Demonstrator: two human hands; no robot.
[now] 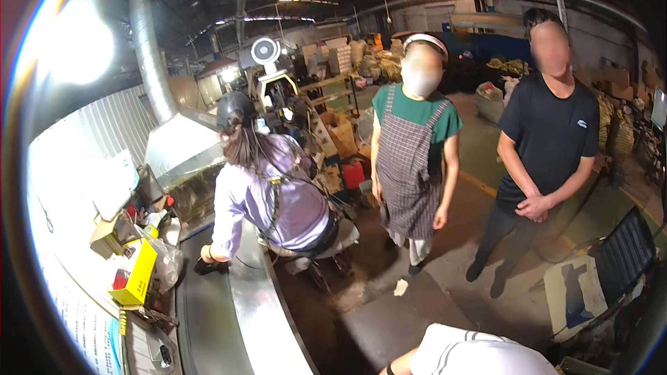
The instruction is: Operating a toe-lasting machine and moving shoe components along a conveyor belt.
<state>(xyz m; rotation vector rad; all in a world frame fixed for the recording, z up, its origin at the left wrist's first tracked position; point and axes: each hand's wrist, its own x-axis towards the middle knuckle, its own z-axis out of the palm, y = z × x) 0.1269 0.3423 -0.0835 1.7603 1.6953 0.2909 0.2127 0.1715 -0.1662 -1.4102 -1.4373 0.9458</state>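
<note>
Your hands are outside the view. A white sleeve [479, 353] enters at the bottom, its hand cut off; you cannot tell whose. The belt [208, 323] runs past the lower edge. Toward its far end, a dark thing [203, 267] by a seated person's hand [210, 255] is too small to identify.

Busy spot tbh
Lilac-shirted worker [274, 198] sits by a dark belt [208, 316], yellow box [144, 274] left of it, checked-apron person [410, 167] standing nearby
</note>
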